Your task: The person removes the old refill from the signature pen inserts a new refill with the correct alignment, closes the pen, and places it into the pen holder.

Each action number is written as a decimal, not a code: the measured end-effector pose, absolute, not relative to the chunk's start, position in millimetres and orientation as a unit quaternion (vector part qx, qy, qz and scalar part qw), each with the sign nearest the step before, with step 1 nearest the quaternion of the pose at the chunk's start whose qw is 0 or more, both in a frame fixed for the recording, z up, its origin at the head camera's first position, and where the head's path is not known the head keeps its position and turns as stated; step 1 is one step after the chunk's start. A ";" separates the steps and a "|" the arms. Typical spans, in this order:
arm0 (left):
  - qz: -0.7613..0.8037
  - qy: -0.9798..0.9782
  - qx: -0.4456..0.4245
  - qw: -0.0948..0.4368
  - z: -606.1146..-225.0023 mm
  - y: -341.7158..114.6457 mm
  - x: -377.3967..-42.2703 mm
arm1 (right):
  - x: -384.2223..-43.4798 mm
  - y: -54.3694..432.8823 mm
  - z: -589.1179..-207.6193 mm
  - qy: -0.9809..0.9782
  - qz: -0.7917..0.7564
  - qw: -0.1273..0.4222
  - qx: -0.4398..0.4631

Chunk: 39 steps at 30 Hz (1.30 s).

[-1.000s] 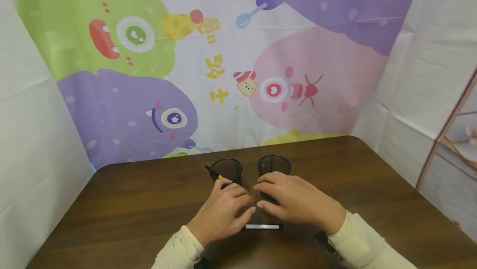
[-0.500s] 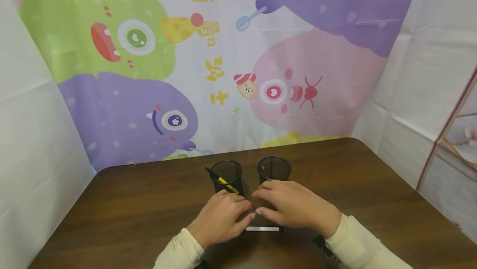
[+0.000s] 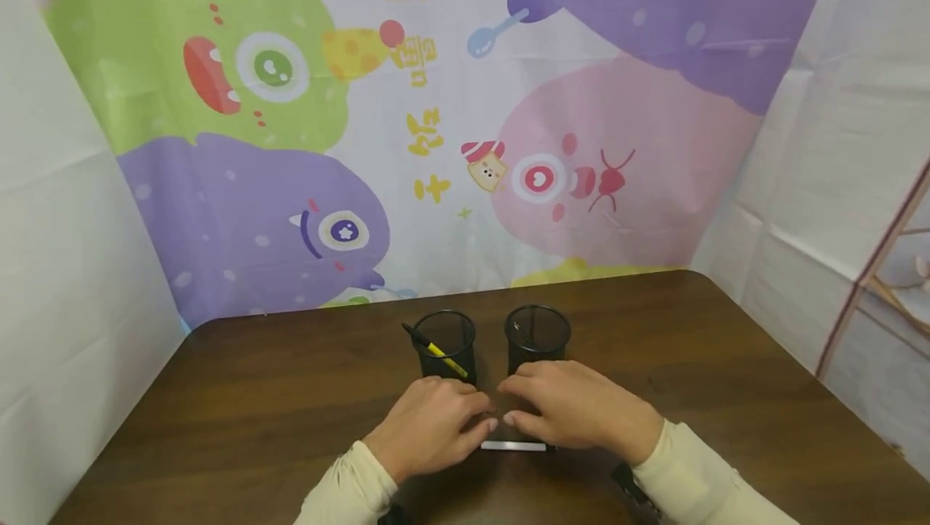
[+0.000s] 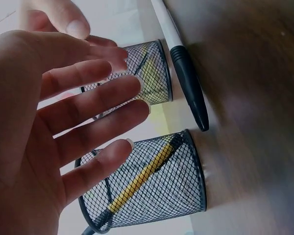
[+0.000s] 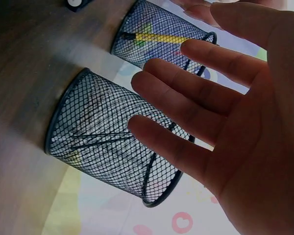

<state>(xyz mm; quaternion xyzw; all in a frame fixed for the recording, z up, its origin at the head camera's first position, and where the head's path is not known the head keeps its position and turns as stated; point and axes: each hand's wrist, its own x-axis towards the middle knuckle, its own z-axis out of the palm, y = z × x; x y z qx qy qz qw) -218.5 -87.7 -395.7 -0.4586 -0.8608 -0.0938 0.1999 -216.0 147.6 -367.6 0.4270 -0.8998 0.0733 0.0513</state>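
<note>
Compared with one second ago, the left hand [image 3: 433, 426] and the right hand [image 3: 584, 412] are a little farther from the left cup [image 3: 429, 367] and the right cup [image 3: 538, 353]. The yellow pen [image 3: 440, 352] shows more, leaning in the left cup; I judge it rests by itself. Both hands have fingers spread, holding nothing. The white pen [image 3: 513, 446] lies on the counter [image 3: 254, 396] near them.

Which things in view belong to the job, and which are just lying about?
Likely in the job:
left hand and right hand, holding nothing
white-and-black pen, near both hands
yellow-and-black pen
mesh cup holding it
second mesh cup

Likely just surroundings:
brown table
cartoon backdrop
</note>
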 end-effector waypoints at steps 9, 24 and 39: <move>-0.091 -0.873 -0.443 0.182 -396.7 -90.6 -219.8 | -219.6 146.7 -371.3 -0.907 0.080 0.011 0.412; -0.079 -0.886 -0.426 0.165 -399.7 -95.0 -220.7 | -221.7 145.4 -375.3 -0.911 0.077 -0.009 0.404; -0.077 -0.889 -0.423 0.158 -403.3 -95.2 -222.7 | -220.1 141.2 -384.6 -0.908 0.080 -0.040 0.408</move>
